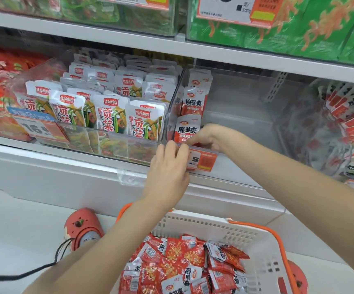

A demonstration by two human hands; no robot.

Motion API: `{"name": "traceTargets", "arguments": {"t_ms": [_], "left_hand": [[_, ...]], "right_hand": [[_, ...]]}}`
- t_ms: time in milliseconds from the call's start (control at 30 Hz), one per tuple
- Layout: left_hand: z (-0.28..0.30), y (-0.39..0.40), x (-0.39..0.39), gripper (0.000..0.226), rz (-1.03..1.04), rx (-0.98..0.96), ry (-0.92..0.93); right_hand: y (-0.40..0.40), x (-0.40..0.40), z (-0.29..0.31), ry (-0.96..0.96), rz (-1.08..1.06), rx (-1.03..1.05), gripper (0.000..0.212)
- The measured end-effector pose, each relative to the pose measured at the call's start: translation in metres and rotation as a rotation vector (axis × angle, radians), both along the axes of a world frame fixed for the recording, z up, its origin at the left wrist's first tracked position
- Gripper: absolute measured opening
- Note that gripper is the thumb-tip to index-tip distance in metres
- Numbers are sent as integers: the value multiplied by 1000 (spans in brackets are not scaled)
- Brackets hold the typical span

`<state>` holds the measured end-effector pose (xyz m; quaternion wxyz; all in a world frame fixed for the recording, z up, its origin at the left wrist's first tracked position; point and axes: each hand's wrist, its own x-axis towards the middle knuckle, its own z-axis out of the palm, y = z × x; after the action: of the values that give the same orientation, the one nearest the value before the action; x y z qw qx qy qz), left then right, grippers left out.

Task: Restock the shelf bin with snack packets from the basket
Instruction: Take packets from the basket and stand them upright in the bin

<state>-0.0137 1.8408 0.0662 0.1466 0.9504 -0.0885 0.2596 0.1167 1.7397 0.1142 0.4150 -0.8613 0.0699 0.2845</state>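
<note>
- the clear plastic shelf bin sits on the middle shelf, mostly bare inside, with a short row of red-and-white snack packets standing upright along its left wall.
- the right hand reaches over the bin's front lip, fingers curled down at the frontmost packet in that row; its grip appears to be on the lower edge of that packet, though the fingertips are partly hidden.
- the left hand is in front of the bin's lower left corner, fingers bent and close together, tips near the right hand's fingers; whether its grip holds anything cannot be told.
- an orange-and-white price tag hangs on the bin's front, just right of the left hand.
- the white plastic basket with orange handles stands on the floor below, holding a loose heap of the same red packets.
- the neighbouring clear bin to the left is packed with white-and-green packets.
- an orange clog-style shoe shows left of the basket.
</note>
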Motion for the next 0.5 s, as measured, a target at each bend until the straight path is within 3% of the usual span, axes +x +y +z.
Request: {"name": "traceTargets", "arguments": {"t_ms": [167,300,400,500], "left_hand": [[0,-2,0,42,24,-33,8],[0,-4,1,42,27,-46,-5],[0,-5,2,45,34,-48,-27],[-1,-6,2,46,40,-51,-38]], "right_hand": [[-3,7,-1,170,-102,259,34],[-4,8,0,190,-91,277,41],[1,7,-1,94,-111,292,32],[2,14,3,-177,-207,450,30]]}}
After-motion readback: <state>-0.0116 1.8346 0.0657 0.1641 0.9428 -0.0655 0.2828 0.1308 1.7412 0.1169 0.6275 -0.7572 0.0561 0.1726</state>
